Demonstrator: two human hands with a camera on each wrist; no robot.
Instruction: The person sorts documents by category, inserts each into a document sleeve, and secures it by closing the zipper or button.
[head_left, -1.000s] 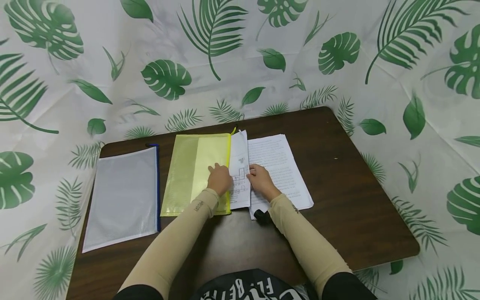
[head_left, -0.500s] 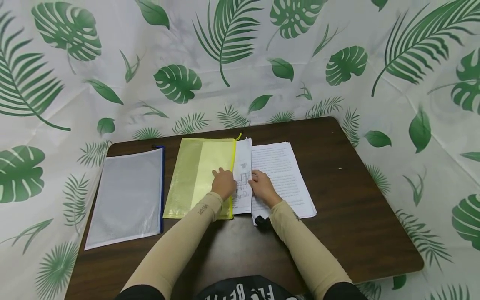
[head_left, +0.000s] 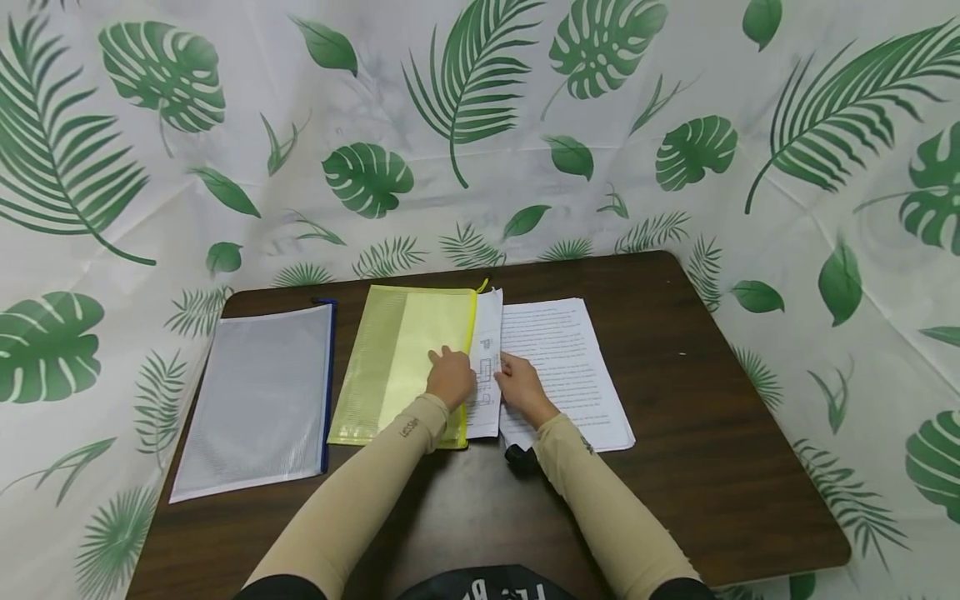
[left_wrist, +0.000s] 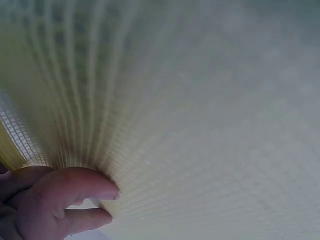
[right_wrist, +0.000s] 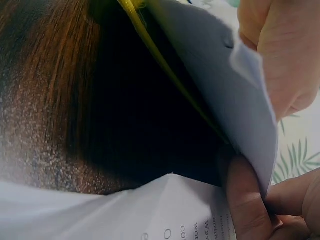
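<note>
Sheet (head_left: 487, 367) sits deeper in the yellow pouch (head_left: 405, 367) than a second ago. Left hand (head_left: 451, 377) grips the pouch's edge, right hand (head_left: 517, 385) pinches the sheet (nearly in).

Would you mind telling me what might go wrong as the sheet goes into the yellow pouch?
1. The sheet is pinched at one edge by the right hand and already bends in the right wrist view; pushed further, it may crease.
2. The left hand only holds the yellow pouch near its opening, so the pouch could slide on the table.
3. The paper stack lies under the right hand and could shift.
</note>
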